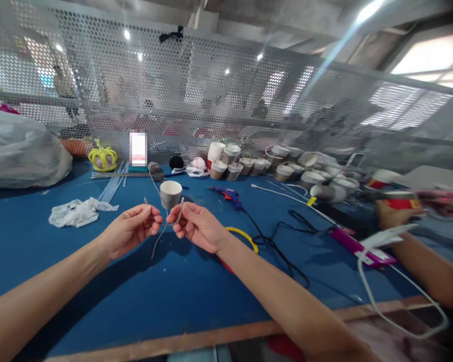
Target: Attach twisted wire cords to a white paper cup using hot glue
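Note:
My left hand (130, 229) is pinched at the fingertips, with a short grey tip poking up between thumb and finger. Between the fingers of my right hand (198, 223) is a piece of grey cord (181, 207), its end curving upward. A loose grey strand (158, 243) hangs between both hands. Just behind my fingertips stands a small cup (171, 197), grey outside and white inside, upright on the blue table (136, 301). Grey yarn runs back from near the cup to a grey yarn ball (156, 172).
A blue glue gun (228, 195) lies right of the cup, its black cable trailing. Several wrapped cups (311, 178) stand at the back right. White cloth (77, 211) lies left. Another person's hand (394, 213) holds a red cup at far right. Perforated metal panels (196, 85) rise behind.

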A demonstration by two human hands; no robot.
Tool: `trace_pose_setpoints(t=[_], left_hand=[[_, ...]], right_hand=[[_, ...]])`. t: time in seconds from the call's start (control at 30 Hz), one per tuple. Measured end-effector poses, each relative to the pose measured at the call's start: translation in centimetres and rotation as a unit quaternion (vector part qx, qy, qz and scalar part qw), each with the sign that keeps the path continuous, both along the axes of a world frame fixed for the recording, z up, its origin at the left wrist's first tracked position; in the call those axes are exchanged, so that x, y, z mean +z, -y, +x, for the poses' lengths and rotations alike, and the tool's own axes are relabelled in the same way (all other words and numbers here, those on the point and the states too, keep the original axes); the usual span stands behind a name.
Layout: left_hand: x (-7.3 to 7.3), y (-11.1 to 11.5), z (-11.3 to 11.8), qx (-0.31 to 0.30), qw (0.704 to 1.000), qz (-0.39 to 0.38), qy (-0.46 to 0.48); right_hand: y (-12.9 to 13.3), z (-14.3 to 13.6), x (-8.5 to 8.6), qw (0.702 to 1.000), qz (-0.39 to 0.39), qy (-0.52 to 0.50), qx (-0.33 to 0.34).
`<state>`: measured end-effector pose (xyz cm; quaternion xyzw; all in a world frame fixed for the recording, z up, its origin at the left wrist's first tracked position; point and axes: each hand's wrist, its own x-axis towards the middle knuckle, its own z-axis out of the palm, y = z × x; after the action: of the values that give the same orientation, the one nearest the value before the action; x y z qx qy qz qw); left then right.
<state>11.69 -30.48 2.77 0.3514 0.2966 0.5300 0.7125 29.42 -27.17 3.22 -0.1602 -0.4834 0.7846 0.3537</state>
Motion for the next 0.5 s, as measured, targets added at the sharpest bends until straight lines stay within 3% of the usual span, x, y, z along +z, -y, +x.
trace_pose_setpoints(t=[0.13,0.3,0.5], left_hand=[[-0.10,-0.06,0.00,0.023,1.000,-0.007,0.008],[-0.09,0.09,-0.10,-0.006,1.000,0.000,0.012],[-0.13,0.28,-0.09,-0.038,0.998,0.035,0.022]], right_hand=[[-0.11,0.03,-0.15,1.000,0.023,-0.012,-0.016],[-0.07,0.00,-0.15,0.999,0.033,-0.010,-0.039],[0.00,0.17,0.24,1.000,-0.012,-0.015,0.002]])
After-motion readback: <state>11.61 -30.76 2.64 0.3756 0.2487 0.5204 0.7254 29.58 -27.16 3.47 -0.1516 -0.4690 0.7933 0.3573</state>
